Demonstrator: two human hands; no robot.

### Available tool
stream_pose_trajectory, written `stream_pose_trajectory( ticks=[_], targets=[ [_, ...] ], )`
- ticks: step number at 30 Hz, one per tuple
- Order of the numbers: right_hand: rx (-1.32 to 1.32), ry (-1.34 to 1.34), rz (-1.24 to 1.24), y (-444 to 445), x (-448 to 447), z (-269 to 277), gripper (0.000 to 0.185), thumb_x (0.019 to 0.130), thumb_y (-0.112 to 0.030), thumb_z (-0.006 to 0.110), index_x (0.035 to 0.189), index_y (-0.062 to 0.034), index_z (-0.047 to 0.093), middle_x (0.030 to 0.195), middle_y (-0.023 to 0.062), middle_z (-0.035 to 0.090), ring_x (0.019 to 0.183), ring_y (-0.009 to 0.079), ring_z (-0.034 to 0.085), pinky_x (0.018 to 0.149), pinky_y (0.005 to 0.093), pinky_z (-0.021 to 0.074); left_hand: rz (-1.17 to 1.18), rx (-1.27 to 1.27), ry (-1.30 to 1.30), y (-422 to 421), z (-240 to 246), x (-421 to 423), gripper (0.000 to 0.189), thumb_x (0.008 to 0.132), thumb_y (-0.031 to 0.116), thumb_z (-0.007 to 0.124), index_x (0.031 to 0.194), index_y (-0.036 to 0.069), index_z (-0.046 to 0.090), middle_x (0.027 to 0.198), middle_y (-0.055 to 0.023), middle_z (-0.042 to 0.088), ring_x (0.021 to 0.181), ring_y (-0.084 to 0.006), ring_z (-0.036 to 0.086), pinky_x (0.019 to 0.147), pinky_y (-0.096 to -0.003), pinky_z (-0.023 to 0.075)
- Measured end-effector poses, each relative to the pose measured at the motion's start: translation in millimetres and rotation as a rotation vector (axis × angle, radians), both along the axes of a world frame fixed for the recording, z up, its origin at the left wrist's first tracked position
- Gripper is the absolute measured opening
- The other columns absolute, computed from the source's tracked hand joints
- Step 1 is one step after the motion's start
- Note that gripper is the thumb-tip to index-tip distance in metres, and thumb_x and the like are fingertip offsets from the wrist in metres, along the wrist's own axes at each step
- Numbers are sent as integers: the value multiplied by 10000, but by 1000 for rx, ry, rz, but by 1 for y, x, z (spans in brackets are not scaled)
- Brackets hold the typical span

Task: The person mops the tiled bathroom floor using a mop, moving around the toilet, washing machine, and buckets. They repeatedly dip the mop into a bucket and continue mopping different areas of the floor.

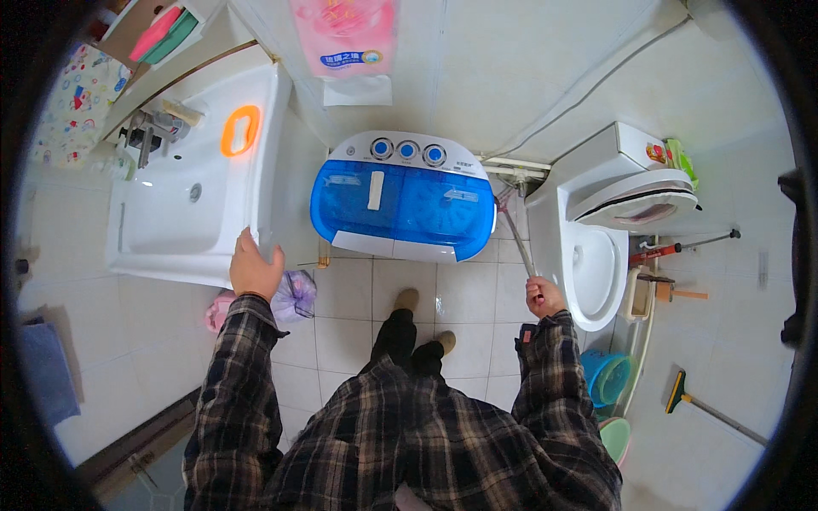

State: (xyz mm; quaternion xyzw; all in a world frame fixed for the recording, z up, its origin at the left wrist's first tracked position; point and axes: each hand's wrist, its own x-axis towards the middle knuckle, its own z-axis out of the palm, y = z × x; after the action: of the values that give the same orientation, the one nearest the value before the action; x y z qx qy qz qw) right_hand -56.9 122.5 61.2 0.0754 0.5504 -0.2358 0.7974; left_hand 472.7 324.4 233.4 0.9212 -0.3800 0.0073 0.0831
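Note:
My right hand (545, 297) is closed around a thin metal rod (519, 244), which runs up between the washing machine and the toilet; its far end is hard to make out. My left hand (254, 266) holds nothing and touches the front corner of the white washbasin (244, 211), fingers apart. Between my hands, farther forward, stands a small twin-tub washing machine (401, 201) with blue lids and three knobs. A white strip (376, 190) lies on its lid. An orange soap dish (240, 131) sits on the basin's ledge, right of the faucet (147, 142).
The toilet (591, 274) stands at the right with its lid raised. Behind it lean a red-handled tool (658, 253) and a wooden-handled brush (680, 293). Blue basins (604, 377) and a squeegee (676, 392) are lower right. A purple plastic bag (294, 296) lies below the washbasin.

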Motion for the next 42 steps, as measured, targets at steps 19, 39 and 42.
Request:
stream_pose_trajectory(
  ticks=[19, 39, 42],
  targets=[
    [-780, 1495, 1657, -87, 20, -52, 194, 833, -144, 523, 929, -15, 631, 984, 207, 631, 927, 344, 611, 791, 408, 502, -23, -6, 12, -3, -4, 3, 649, 733, 254, 624, 1248, -61, 386, 1178, -245, 512, 1055, -380, 519, 886, -425, 429],
    [-308, 670, 769, -102, -25, -12, 404, 909, -171, 409, 1307, -122, 459, 537, -5, 371, 390, 115, 363, 336, 252, 272, -41, 10, 7, -2, -6, 7, 678, 713, 226, 636, 1260, -76, 370, 1213, -262, 489, 1101, -386, 496, 930, -427, 408],
    [-451, 794, 977, -113, -21, -29, 306, 904, -173, 413, 1163, -63, 534, 538, 46, 430, 400, 163, 418, 342, 310, 327, -21, 17, 24, -2, -5, 6, 678, 717, 229, 634, 1263, -74, 369, 1220, -262, 486, 1113, -386, 489, 938, -427, 404]
  ],
)
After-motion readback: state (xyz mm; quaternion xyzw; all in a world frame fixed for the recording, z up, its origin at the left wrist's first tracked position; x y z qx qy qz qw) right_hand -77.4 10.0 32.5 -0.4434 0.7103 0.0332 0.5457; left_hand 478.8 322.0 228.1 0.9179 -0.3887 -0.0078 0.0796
